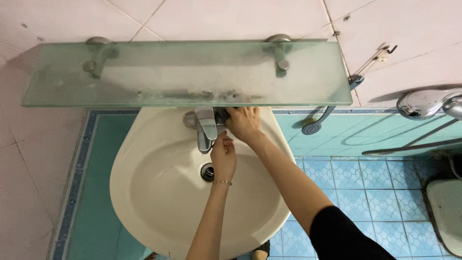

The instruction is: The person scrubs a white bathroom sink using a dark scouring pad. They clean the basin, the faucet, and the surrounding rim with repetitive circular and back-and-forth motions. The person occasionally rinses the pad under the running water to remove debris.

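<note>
1. Nearest the camera, the black sleeve (344, 236) of the right arm ran out of the bottom edge, and the bare left forearm rose beside it with a thin bracelet (221, 182) at the wrist.
2. The cream washbasin (144, 202) held no standing water that could be made out; its metal drain (207, 171) sat open at the middle of the bowl, just left of the left wrist.
3. The left hand (224, 156) hung over the bowl with its fingertips up at the mouth of the chrome tap (206, 130), touching or nearly touching the spout. Whether it was grasping anything could not be told.
4. The right hand (244, 124) lay farther back, its fingers curled over the tap's base and handle at the rear rim of the basin. It seemed clenched on that part, though the glass shelf hid the fingertips.
5. The frosted glass shelf (187, 72) jutted out above the tap on two metal brackets, covering the back of the basin. A dark grimy streak lay along its front part; nothing else on it could be made out.
6. To the right, a hand shower head (313, 126) hung by its hose against blue wall tiles, well apart from the hands, near a chrome fitting (426, 102) cut off by the frame edge.
7. A pale object (445, 214) at the lower right was cut off and could not be identified.
8. Farthest up, pinkish wall tiles (216, 17) bore a small hook (387, 49).
</note>
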